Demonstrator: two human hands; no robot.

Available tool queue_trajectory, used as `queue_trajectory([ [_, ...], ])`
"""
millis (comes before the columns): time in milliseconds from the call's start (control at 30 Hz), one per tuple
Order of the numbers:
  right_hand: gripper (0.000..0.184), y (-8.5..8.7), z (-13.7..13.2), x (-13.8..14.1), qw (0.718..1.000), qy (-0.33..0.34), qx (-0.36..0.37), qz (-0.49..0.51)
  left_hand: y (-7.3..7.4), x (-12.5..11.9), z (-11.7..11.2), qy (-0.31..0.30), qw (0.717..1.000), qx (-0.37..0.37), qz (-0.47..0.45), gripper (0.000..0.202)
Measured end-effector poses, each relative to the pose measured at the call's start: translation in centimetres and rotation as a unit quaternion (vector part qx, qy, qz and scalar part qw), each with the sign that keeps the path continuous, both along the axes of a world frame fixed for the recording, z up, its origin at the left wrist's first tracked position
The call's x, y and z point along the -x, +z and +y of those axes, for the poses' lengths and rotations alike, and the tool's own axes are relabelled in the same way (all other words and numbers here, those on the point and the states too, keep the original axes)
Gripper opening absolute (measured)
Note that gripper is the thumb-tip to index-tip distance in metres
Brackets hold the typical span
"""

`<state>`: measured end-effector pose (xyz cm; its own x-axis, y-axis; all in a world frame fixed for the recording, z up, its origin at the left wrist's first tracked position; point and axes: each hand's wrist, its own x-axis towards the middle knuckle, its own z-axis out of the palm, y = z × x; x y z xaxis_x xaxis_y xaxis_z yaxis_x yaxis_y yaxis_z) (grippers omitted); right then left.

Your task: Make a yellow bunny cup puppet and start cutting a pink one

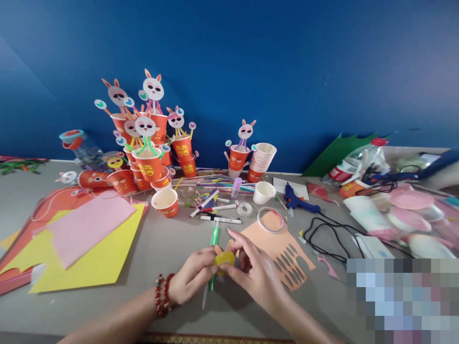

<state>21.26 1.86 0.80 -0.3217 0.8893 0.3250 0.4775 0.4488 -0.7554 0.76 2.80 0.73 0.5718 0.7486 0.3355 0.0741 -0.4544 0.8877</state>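
Between my hands, low over the table, is a small yellow paper rabbit head [223, 260] with peach ears. The fingers and thumb of my left hand [195, 272] pinch its left side; red bead bracelets circle that wrist. My right hand [255, 265] grips the right side near an ear, its thumb on the lower edge and its index finger raised. Some right fingertips are hidden behind the paper. Under the hands lies a slim green tool [214, 235], perhaps a craft knife. Right of them is a peach paper sheet [263, 239] with leaf-shaped cutouts.
Red paper cups [148, 165] with rabbit figures stand back left. Yellow [107, 258] and pink paper [93, 229] lie left. Markers [220, 220], a tape roll [244, 209], a white ring [270, 220] and a blue glue gun [299, 199] with a black cord [324, 229] lie ahead and right.
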Motion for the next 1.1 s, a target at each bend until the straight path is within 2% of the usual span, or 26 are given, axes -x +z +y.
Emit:
queue_trajectory([
  [67, 0.053, 0.0, -0.1, 0.2, 0.996, 0.005, 0.063, 0.063, -0.2, 0.1, 0.1, -0.003, 1.000, 0.004, 0.003, 0.039],
  [133, 0.050, 0.0, -0.2, 0.5, 0.990, 0.003, 0.088, 0.106, -0.5, 0.1, 0.2, 0.008, 1.000, 0.011, 0.007, 0.040],
  [267, 0.048, 0.0, -0.3, 0.8, 0.987, 0.006, 0.088, 0.134, -1.0, -0.2, 0.2, 0.042, 0.998, 0.033, 0.015, 0.040],
  [433, 0.044, -0.7, -0.4, 0.6, 0.988, 0.019, 0.079, 0.131, -0.9, -0.6, -0.1, 0.078, 0.995, 0.063, 0.011, 0.040],
  [700, 0.043, -1.0, 0.0, 0.8, 0.991, -0.013, 0.046, 0.123, -1.6, -0.6, 0.0, 0.075, 0.978, 0.191, -0.043, 0.037],
  [833, 0.045, -1.1, 0.2, 0.7, 0.995, -0.044, -0.008, 0.095, -1.7, -0.7, 0.0, 0.080, 0.970, 0.226, -0.047, 0.036],
  [933, 0.028, -0.8, 0.3, 0.4, 0.991, -0.071, -0.112, 0.029, -1.8, -0.8, 0.1, 0.099, 0.961, 0.251, -0.061, 0.036],
  [1000, 0.016, -0.4, 0.4, 0.3, 0.984, -0.050, -0.166, -0.032, -1.9, -0.9, 0.2, 0.105, 0.958, 0.261, -0.062, 0.035],
  [1100, 0.017, 0.0, 0.6, 0.4, 0.977, -0.016, -0.192, -0.091, -1.9, -1.0, 0.2, 0.104, 0.963, 0.246, -0.044, 0.032],
])
